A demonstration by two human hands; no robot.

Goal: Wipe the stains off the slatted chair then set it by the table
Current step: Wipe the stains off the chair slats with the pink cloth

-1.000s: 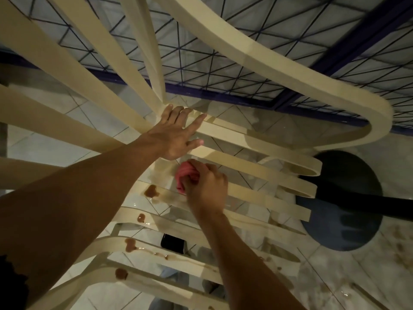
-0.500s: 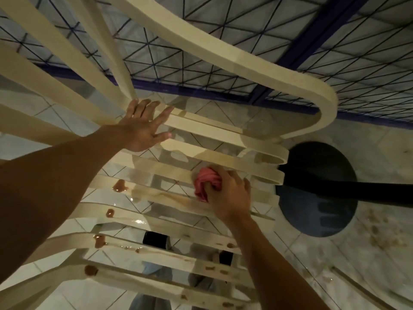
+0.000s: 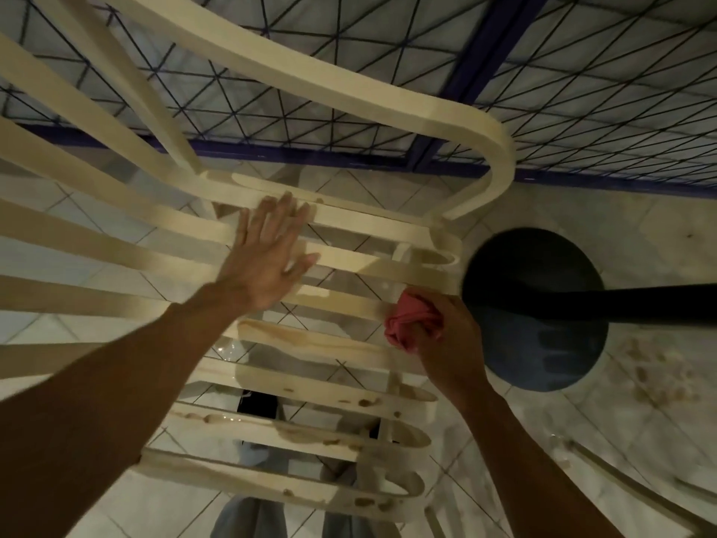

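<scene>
Your left hand (image 3: 267,254) lies flat on the cream slatted chair (image 3: 368,226), fingers straight and spread across two of the upper seat slats, palm pressing down and holding nothing. Your right hand (image 3: 450,339) is curled round a bunched pink cloth (image 3: 411,320) and holds it against the right end of a slat near the middle of the seat, close to the seat's edge. The two hands are apart, with bare slats between them. The chair fills most of the view right under you, its curved armrest (image 3: 310,77) sweeping over the top of the frame and bending down to the seat at the right. A pale brown smear (image 3: 310,339) runs along the slat just left of the cloth, and small brown stains (image 3: 364,402) dot the slats nearer to you. Through the gaps you can see the tiled floor (image 3: 640,421). Just right of the chair a dark round disc (image 3: 543,343) lies on the floor, with a dark bar (image 3: 640,304) crossing it. A blue-framed wire mesh (image 3: 582,91) stands behind the chair.
</scene>
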